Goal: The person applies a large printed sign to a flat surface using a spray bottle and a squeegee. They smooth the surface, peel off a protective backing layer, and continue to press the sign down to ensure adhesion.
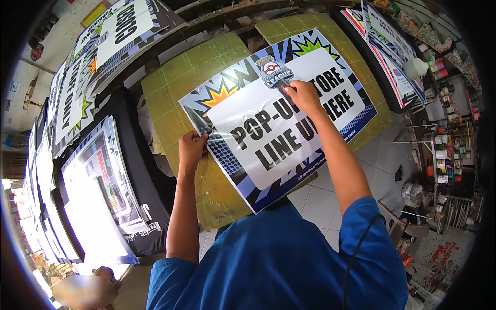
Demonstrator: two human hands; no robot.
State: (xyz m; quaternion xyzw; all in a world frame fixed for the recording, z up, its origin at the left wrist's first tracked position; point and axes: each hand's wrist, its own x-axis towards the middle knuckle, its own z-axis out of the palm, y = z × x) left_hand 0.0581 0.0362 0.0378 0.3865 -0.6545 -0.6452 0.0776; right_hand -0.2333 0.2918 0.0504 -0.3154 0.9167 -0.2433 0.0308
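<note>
Green cutting mats, gridded and scuffed, spread beneath the printed sign, which lies face up and askew across them, its nearest corner almost at the person's blue shirt. At the sign's left edge the left hand has thumb and fingertips gathered in a pinch — seemingly to steady that border against pressure elsewhere. Over the emblem near the sign's top, the right hand grasps a small dark tool, perhaps a squeegee, its fingers closed around it and pointing down, I'd guess so that its edge bears on the surface. Glossy ripples show on the sign's left part, which may be why that side is minded. Left of the sign, printed boards are piled beyond a black sheet with white lettering; right of it, another stack of boards sits before crowded racks of small bottles — and pale floor tiles show below the sign.
</note>
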